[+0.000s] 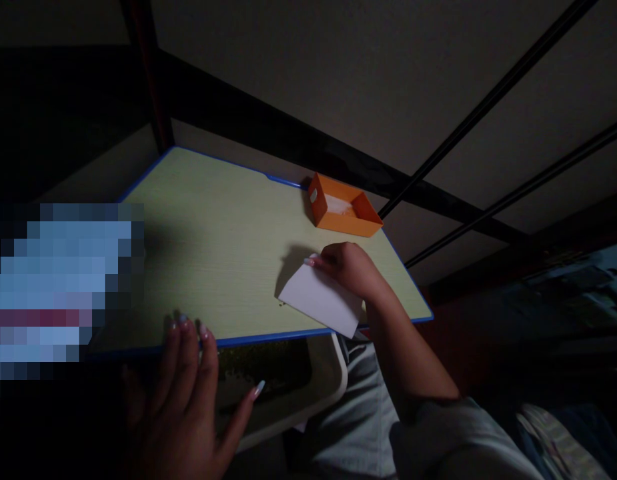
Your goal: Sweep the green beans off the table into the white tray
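My right hand (345,263) pinches the upper edge of a white sheet of paper (321,299), which leans over the right side of the pale green table (213,247). The sheet's lower edge reaches the table's blue front rim. Small dark specks (282,305) lie beside its left corner. At the front edge of the table my left hand (188,393) is open, fingers stretched and thumb apart, holding nothing. Its fingertips lie over the tabletop.
An orange open box (345,207) with something white inside stands at the table's back right. Below the front edge sits a white tub (338,373) with dark greenish contents. A wall runs behind the table. A blurred bright patch (53,287) covers the left.
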A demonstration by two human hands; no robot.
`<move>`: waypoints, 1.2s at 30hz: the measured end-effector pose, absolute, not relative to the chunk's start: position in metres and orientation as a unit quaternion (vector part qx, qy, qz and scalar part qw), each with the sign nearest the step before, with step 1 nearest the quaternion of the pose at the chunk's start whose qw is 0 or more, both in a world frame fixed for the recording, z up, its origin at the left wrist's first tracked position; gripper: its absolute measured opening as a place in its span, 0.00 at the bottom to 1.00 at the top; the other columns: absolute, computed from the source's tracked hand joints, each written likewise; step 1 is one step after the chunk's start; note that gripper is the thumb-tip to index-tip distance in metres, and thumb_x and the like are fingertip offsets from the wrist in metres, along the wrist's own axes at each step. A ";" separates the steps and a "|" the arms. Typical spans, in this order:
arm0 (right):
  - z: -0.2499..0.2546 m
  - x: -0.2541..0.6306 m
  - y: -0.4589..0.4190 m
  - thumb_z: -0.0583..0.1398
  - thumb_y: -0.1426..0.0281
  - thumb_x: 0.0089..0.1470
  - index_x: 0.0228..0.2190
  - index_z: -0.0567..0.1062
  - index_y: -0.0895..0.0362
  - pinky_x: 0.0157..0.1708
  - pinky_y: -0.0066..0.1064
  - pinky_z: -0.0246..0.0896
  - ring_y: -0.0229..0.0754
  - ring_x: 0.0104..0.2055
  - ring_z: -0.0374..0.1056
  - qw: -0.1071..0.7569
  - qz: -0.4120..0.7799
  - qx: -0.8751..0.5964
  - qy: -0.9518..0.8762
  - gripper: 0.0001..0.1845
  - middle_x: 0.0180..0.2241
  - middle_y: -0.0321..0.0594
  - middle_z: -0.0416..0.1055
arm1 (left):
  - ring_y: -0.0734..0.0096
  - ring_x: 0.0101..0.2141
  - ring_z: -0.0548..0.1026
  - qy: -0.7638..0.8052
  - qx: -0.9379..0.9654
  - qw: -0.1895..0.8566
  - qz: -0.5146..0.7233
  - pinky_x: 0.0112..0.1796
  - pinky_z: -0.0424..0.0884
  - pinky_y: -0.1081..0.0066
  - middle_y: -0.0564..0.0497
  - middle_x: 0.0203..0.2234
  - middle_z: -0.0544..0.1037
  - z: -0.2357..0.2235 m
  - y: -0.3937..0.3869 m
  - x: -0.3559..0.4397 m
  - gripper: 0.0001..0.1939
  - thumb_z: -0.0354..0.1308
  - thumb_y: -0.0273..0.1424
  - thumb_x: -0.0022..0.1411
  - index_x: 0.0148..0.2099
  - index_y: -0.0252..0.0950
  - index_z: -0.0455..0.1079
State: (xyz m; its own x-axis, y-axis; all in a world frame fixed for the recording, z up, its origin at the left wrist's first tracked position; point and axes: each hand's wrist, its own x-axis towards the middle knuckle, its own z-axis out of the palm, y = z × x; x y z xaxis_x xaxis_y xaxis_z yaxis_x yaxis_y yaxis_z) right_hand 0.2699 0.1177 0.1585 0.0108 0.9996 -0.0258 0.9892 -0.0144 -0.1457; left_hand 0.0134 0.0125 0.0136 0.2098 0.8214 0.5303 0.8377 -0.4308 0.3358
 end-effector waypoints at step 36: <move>0.157 0.267 0.108 0.59 0.58 0.66 0.25 0.75 0.57 0.27 0.32 0.43 0.36 0.25 0.55 0.037 0.055 -0.717 -0.694 0.21 0.24 0.39 0.71 | 0.35 0.71 0.55 -0.546 -0.769 -0.024 -0.332 0.63 0.52 0.18 0.36 0.74 0.53 0.016 0.010 0.014 0.44 0.50 0.42 0.64 0.75 0.44 0.32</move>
